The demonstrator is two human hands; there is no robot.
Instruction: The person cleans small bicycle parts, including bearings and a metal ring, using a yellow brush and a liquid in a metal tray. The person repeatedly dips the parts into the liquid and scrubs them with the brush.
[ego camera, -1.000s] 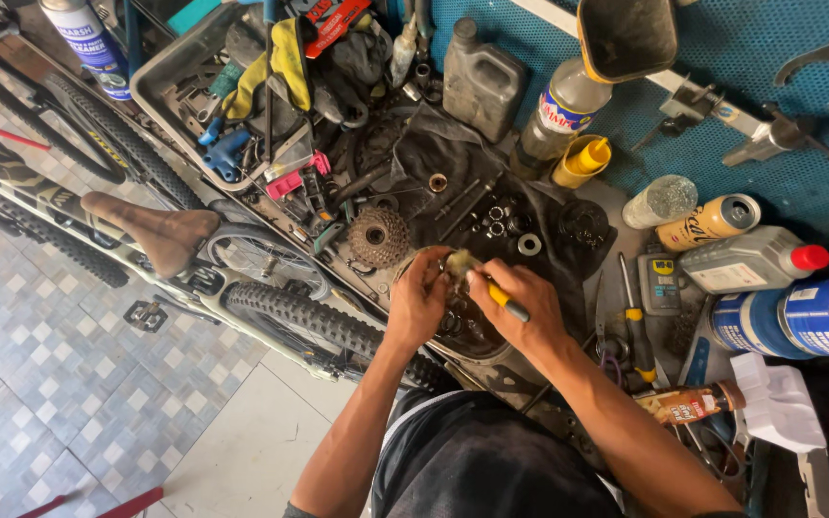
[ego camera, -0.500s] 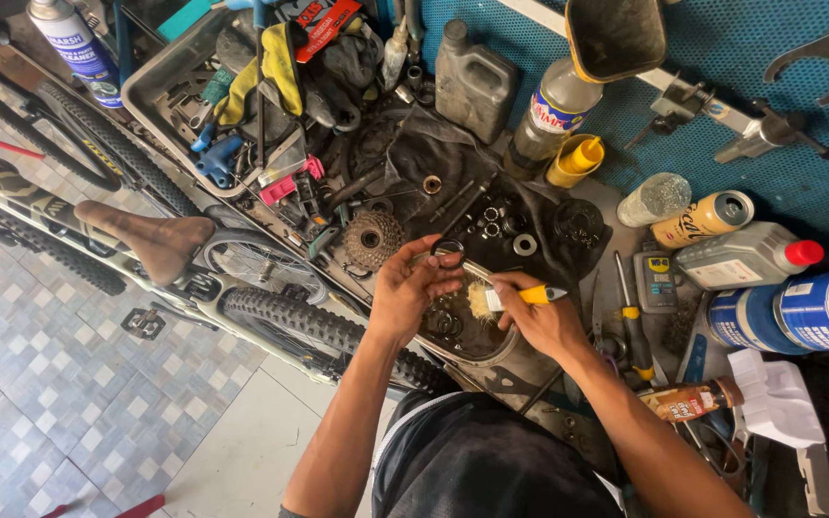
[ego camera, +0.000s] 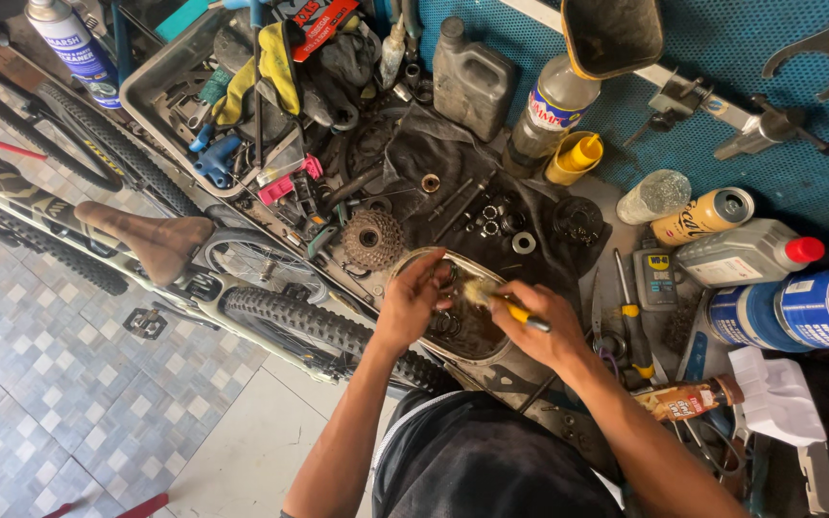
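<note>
A bicycle (ego camera: 146, 240) with a brown saddle leans along the left edge of a crowded worktop (ego camera: 626, 317), its knobby tyre just below the person's forearms. Farther back sit a grey tray of tools (ego camera: 160, 72), a dark jug (ego camera: 472, 67), bottles and spray cans. In front of the person is a shallow oval basin (ego camera: 477, 341) holding dark liquid and a few ring-shaped parts. A sprocket cluster (ego camera: 372, 239) lies just beside the basin's left rim, and small washers and nuts (ego camera: 496, 223) rest on a black cloth behind it.

Over the basin, the left hand (ego camera: 413, 302) has its grip pinched narrowly on a small dark ring (ego camera: 446, 280). The right hand (ego camera: 541, 329) has its grip closed around a yellow-handled brush (ego camera: 499, 301), whose bristles touch the ring.

By the look of it, cleaning is midway: some pieces are laid out on the cloth, while others remain in the liquid and the sprocket cluster looks grimy.
</note>
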